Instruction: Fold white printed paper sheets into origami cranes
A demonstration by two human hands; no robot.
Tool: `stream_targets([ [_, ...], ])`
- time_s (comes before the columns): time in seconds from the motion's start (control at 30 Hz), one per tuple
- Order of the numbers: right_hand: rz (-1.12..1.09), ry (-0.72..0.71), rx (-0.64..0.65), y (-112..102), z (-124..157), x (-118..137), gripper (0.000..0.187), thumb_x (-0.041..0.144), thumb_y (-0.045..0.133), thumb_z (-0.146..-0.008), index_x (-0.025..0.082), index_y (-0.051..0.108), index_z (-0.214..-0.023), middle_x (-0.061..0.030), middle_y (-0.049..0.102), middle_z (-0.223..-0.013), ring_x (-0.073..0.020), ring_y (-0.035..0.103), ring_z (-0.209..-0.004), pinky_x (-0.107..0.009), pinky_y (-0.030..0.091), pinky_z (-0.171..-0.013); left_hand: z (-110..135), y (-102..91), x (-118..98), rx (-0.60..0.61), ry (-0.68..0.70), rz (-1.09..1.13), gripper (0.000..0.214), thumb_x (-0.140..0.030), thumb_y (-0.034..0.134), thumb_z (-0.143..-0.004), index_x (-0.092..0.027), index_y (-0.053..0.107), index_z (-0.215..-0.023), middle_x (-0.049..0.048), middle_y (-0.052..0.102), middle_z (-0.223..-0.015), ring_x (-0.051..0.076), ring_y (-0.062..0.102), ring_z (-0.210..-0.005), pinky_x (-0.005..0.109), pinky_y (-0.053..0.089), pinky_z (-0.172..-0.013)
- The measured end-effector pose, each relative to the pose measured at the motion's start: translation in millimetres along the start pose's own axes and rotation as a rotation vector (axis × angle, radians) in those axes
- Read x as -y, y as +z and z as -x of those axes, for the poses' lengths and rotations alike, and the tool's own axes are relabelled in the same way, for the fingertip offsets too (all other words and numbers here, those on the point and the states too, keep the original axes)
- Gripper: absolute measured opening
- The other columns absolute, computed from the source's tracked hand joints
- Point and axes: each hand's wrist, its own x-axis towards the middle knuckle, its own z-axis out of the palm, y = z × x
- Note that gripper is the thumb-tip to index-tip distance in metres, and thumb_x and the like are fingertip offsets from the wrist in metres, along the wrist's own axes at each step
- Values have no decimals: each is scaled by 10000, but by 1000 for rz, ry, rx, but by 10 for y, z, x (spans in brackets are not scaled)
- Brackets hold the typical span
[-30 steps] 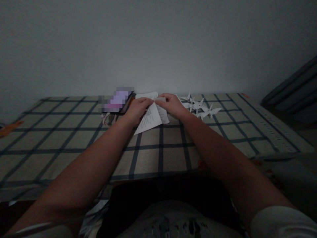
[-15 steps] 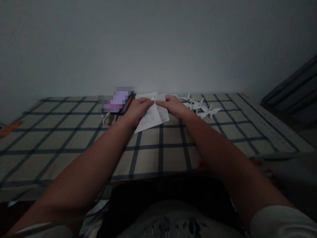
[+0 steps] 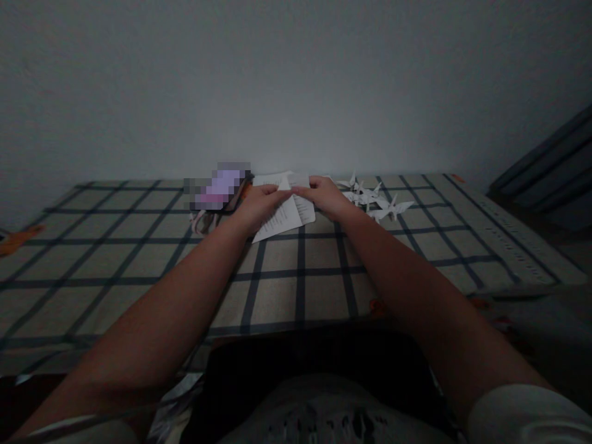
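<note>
Between my hands is a sheet of printed paper (image 3: 283, 217), partly folded, with a pointed flap standing up near its top. My left hand (image 3: 259, 206) grips its left side, thumb pressed at the fold. On the other side my right hand (image 3: 325, 196) pinches the right edge, its thumb close to the left thumb. The fingers behind the paper are hidden. Just right of my right hand lie several folded white paper cranes (image 3: 370, 196), bunched together.
More printed paper (image 3: 272, 177) lies behind my hands. A phone-like thing (image 3: 222, 188), blurred out, rests on a dark object at the left, with a pale strap (image 3: 198, 222) beside it. A checked cloth (image 3: 319, 296) covers the table, which meets a plain wall (image 3: 296, 86).
My left thumb has slid slightly right and down along the fold, toward my right thumb. The flap's tip now shows above it, and the paper's lower left corner has risen a little.
</note>
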Motion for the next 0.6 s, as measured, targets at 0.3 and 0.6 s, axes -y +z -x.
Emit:
stream_targets([
  [0.3, -145, 66, 113, -2, 24, 24, 253, 344, 731, -775, 154, 709, -940, -78, 748, -986, -167, 674, -823, -304, 548, -759, 41, 16, -22, 4, 20, 39, 231, -322, 746, -669, -130, 699, -789, 58, 705, -682, 169, 659, -580, 267, 521, -568],
  [0.6, 184, -151, -34, 7, 0, 27, 334, 452, 693, -784, 142, 713, -908, -65, 735, -946, -183, 655, -863, -303, 510, -761, 30, 24, -54, 3, -78, 116, 172, -290, 727, -691, -140, 655, -736, 52, 679, -660, 173, 648, -554, 273, 513, -532],
])
